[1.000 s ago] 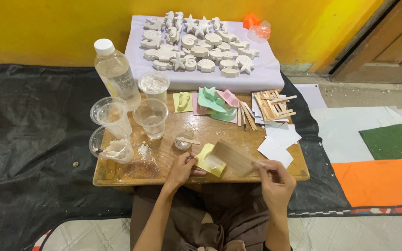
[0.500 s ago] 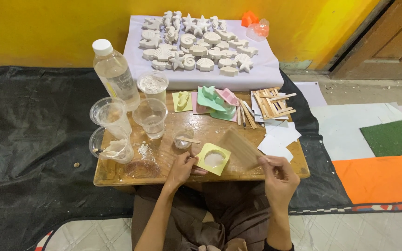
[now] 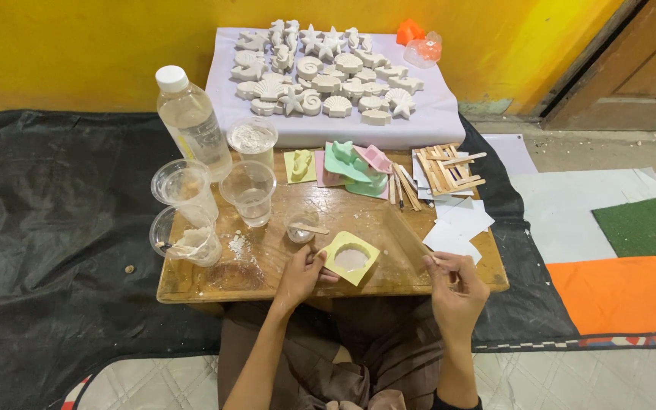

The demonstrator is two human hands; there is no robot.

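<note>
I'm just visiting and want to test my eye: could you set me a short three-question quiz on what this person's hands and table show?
1. True or false: the left hand touches the yellow mould.
2. Which lies farthest from the person? A) the water bottle B) the white plaster shapes C) the wooden sticks
3. Fill in: the right hand holds a clear plastic ____.

Key
1. True; its fingers rest on the mould's near edge, on the wooden board.
2. B, on the pale cloth by the yellow wall.
3. Sheet, or strip; its exact kind is hard to tell.
</note>
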